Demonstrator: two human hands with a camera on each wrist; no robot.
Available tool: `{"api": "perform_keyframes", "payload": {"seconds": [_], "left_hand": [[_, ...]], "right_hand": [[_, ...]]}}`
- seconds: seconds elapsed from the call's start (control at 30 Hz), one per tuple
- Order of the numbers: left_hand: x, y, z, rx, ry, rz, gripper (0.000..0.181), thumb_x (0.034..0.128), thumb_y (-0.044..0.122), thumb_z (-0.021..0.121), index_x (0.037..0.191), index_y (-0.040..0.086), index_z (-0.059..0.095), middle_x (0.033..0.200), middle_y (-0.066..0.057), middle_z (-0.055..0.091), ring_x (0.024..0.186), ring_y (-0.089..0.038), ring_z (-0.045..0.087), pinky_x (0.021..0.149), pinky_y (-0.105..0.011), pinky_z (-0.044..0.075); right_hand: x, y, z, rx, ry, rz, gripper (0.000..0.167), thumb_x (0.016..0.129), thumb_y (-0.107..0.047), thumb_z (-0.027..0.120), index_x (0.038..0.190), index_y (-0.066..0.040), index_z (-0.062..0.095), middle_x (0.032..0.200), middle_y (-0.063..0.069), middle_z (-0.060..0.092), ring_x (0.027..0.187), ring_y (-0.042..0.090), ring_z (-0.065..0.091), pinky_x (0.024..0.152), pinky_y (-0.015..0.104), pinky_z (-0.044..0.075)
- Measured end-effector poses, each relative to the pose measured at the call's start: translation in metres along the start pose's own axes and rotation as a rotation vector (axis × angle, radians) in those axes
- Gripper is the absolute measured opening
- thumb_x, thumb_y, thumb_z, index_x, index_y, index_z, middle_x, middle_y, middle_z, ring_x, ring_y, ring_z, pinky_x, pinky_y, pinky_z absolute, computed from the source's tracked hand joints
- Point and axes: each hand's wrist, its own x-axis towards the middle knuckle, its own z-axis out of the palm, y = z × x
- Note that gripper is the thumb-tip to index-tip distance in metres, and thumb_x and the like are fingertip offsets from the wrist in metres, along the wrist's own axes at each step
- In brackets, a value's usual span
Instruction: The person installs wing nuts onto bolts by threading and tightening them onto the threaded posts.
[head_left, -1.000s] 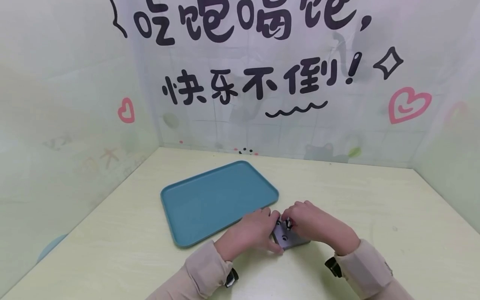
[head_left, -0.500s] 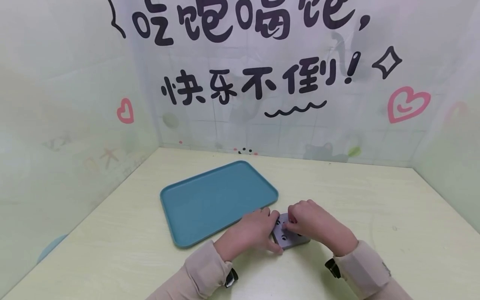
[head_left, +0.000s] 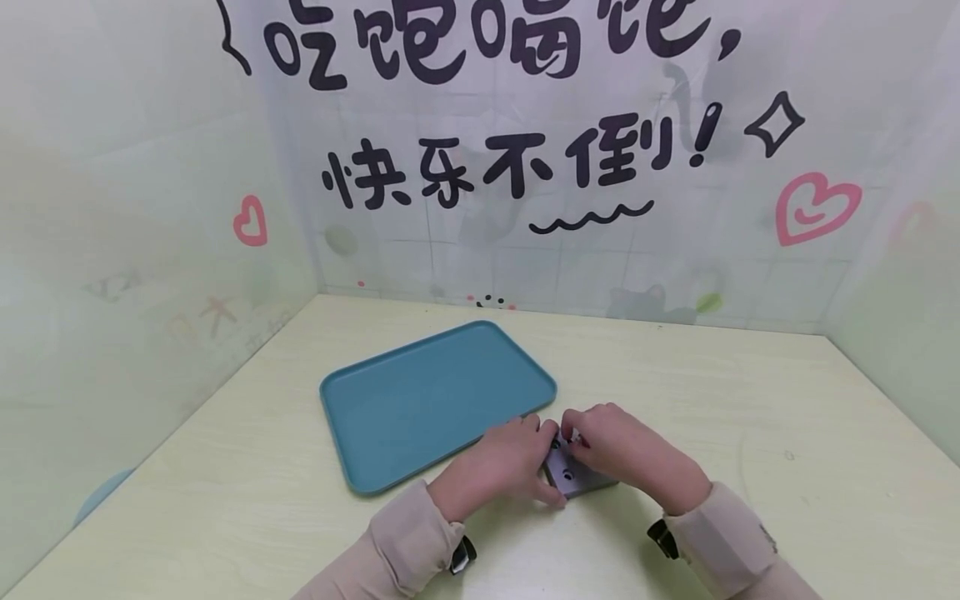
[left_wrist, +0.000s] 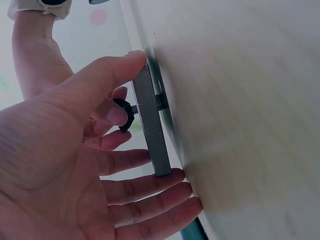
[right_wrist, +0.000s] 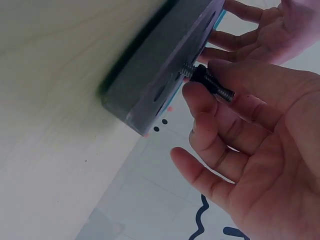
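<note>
A grey metal plate with several holes lies just right of the tray in the head view. My left hand holds the plate by its edge, thumb on one side and fingers along the other. Through the plate runs a threaded bolt, with a dark piece below the plate in the left wrist view. A black nut sits on the thread, apart from the plate's face. Thumb and index finger of my right hand pinch this nut; its other fingers are bent beside it.
A blue rectangular tray lies left of the plate, close to my left hand. The pale wooden table reaches back to a printed curtain, with side walls at left and right.
The right hand's fingers shifted right and curled, then came back left over the nut, with a turning motion. My left hand, the plate and the tray stay in place.
</note>
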Motion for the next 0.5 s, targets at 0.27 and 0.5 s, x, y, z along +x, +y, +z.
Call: {"api": "perform_keyframes", "payload": {"seconds": [0.27, 0.5], "left_hand": [[-0.0017, 0.0012, -0.0027, -0.011, -0.009, -0.001, 0.081, 0.0697, 0.058, 0.072, 0.132, 0.013, 0.045, 0.115, -0.004, 0.055, 0.099, -0.017, 0.053, 0.079, -0.032, 0.048], [-0.0024, 0.0007, -0.0022, -0.011, -0.001, 0.002, 0.081, 0.0697, 0.059, 0.072, 0.131, 0.014, 0.045, 0.115, -0.004, 0.054, 0.1, -0.017, 0.053, 0.077, -0.032, 0.048]], "right_hand": [[-0.005, -0.0013, -0.0076, 0.008, -0.086, 0.059, 0.023, 0.078, -0.006, 0.068, 0.101, -0.008, 0.064, 0.077, -0.004, 0.06, 0.067, 0.009, 0.049, 0.069, 0.032, 0.043], [-0.0078, 0.0007, -0.008, -0.048, -0.054, -0.039, 0.028, 0.077, 0.001, 0.067, 0.102, -0.011, 0.067, 0.089, -0.002, 0.063, 0.081, 0.016, 0.054, 0.073, 0.036, 0.044]]}}
